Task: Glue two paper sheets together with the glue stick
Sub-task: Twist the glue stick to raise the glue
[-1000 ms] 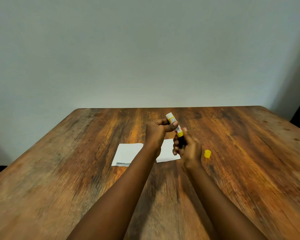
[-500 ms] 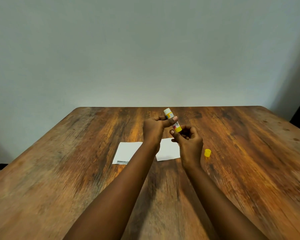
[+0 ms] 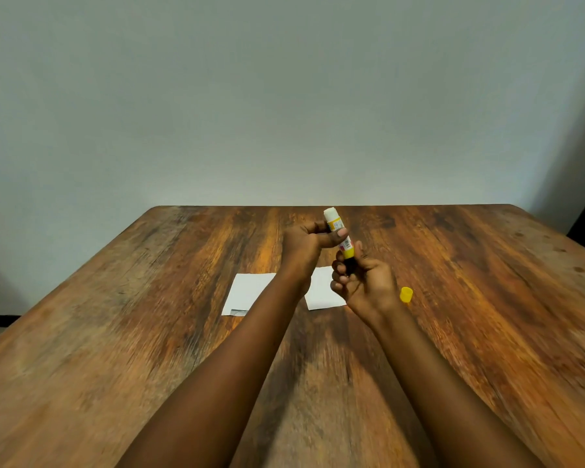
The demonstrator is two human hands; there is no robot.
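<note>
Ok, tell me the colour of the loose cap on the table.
The cap is yellow; head view.

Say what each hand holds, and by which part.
Both hold the glue stick: the left hand grips its upper body, the right hand grips its bottom end.

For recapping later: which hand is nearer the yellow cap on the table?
Right. The right hand, gripping the base of the glue stick, is left of the yellow cap; the left hand holds the stick's upper part, farther left.

Bare forearms (image 3: 217,383), left hand (image 3: 303,246), right hand (image 3: 365,287)
</note>
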